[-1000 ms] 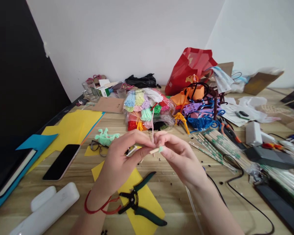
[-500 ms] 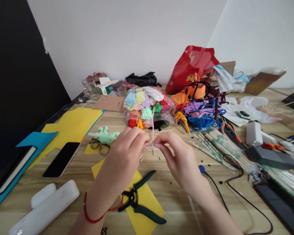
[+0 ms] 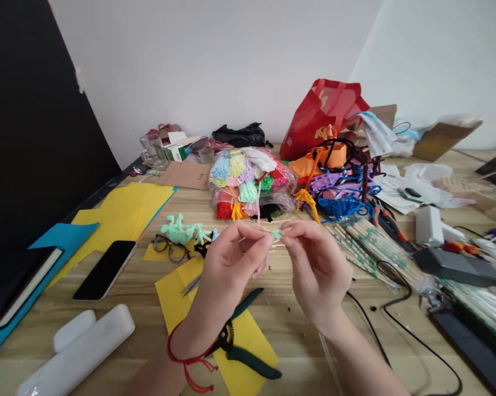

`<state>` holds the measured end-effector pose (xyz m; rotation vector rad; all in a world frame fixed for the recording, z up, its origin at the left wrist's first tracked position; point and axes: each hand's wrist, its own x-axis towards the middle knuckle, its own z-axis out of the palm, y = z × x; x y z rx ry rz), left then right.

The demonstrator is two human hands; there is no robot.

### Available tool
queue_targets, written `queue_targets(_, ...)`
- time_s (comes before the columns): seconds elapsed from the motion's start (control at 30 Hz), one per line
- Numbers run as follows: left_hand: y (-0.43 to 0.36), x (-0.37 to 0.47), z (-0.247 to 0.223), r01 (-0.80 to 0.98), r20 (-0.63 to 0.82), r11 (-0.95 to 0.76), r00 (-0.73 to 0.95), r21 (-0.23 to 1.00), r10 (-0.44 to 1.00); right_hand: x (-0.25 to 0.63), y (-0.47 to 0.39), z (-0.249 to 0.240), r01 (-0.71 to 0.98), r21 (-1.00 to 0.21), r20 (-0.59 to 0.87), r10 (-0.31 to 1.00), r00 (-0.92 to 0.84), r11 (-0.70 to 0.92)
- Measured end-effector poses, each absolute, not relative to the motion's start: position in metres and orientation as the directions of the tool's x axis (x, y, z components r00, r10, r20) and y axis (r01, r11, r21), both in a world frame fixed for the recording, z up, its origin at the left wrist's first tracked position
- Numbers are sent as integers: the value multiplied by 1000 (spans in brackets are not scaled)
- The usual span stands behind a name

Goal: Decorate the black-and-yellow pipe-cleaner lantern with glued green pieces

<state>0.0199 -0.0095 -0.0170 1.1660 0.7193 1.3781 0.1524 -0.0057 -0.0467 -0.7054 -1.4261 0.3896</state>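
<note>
Fingertips of both hands meet over the middle of the table, pinching a small light green fuzzy piece (image 3: 276,234), most likely a bit of pipe cleaner. My left hand (image 3: 233,261), with a red cord at the wrist, is closed on its left side. From the right, my right hand (image 3: 320,264) pinches the same piece between thumb and forefinger. Behind the fingers stands or lies a pink pipe cleaner (image 3: 259,203), its lower part hidden. Left of my hands is a light green pipe-cleaner figure (image 3: 180,230) near a pair of glasses (image 3: 172,248).
Green-handled cutters (image 3: 254,363) and partly hidden scissors (image 3: 192,285) lie on yellow sheets below my left arm. Bagged pipe cleaners (image 3: 248,190) sit behind the hands. Orange-handled pliers (image 3: 390,225) and wrapped sticks lie right. A phone (image 3: 104,269) is at left.
My hands have turned palms more inward and shifted slightly right, bringing the green piece into clearer view. The pink cross shape below the fingers is now covered, and the scissors have come into view.
</note>
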Motion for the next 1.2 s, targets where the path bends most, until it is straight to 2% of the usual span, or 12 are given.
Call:
queue_targets(0.13, -6, 20, -14, -529, 32, 141, 305, 837, 952, 153, -4, -45, 149, -602, 798, 592, 113, 784)
queue_targets(0.27, -2, 21, -14, -599, -28, 262, 371, 757, 928, 154, -4, -41, 151, -574, 819, 567, 92, 805)
queue_targets(0.5, 2, 15, -16, -624, 40, 167, 303, 763, 952, 161, -2, -37, 80, -586, 809, 587, 14, 806)
queue_targets(0.6, 3, 13, -15, -593, 54, 133, 287, 794, 956, 165, -1, -36, 131, -599, 792, 609, -49, 790)
queue_targets(0.67, 3, 12, -14, -554, 64, 96, 262, 827, 963, 167, 0, -35, 237, -529, 823, 561, -90, 815)
queue_targets(0.8, 0, 11, -15, -460, 73, 19, 180, 888, 981, 168, 1, -31, 445, -307, 882, 427, -200, 841)
queue_targets(1.0, 0, 4, -22, -339, 120, -61, 156, 939, 980, 170, 2, -26, 536, -168, 831, 412, -375, 827)
queue_targets(1.13, 0, 4, -21, -279, 135, -90, 145, 956, 980, 171, 1, -24, 528, -173, 817, 420, -394, 832)
queue_targets(1.2, -1, 6, -20, -269, 155, -113, 140, 957, 978, 171, -2, -25, 483, -260, 810, 461, -363, 836)
